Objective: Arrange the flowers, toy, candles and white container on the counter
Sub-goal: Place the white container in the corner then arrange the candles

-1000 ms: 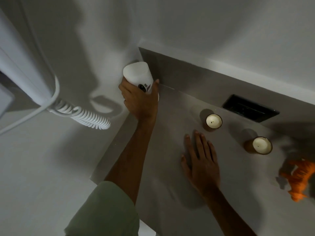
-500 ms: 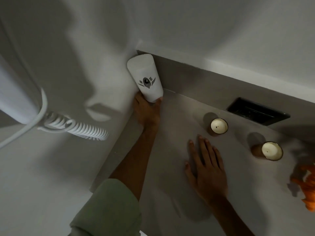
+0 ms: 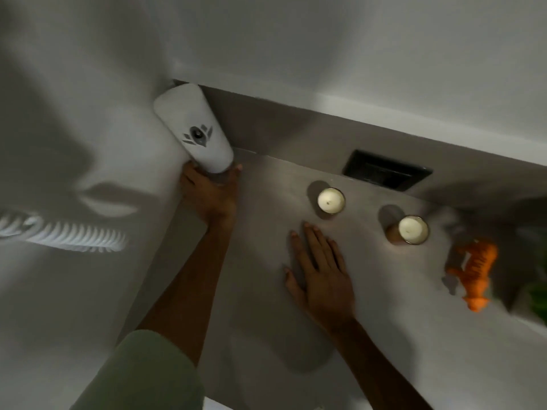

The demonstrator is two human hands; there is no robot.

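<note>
A tall white container [image 3: 194, 128] with a grey emblem stands in the counter's far left corner against the wall. My left hand [image 3: 211, 195] grips its base with thumb and fingers around it. My right hand [image 3: 321, 275] lies flat, palm down, on the grey counter [image 3: 266, 291], holding nothing. Two candles in small jars stand to the right of it: one [image 3: 331, 200] near the back, the other [image 3: 412, 229] further right. An orange toy tiger [image 3: 473, 273] stands at the right. A bit of green, perhaps the flowers [image 3: 537, 300], shows at the right edge.
A dark rectangular vent [image 3: 386, 170] is set into the grey backsplash behind the candles. A white coiled cord [image 3: 68, 238] hangs on the left wall. The counter's left edge meets the white wall; its front edge runs under my forearms.
The container has gone from held high in my left hand to standing in the corner, with the hand now lower at its base. My right hand stayed flat. The view shifted.
</note>
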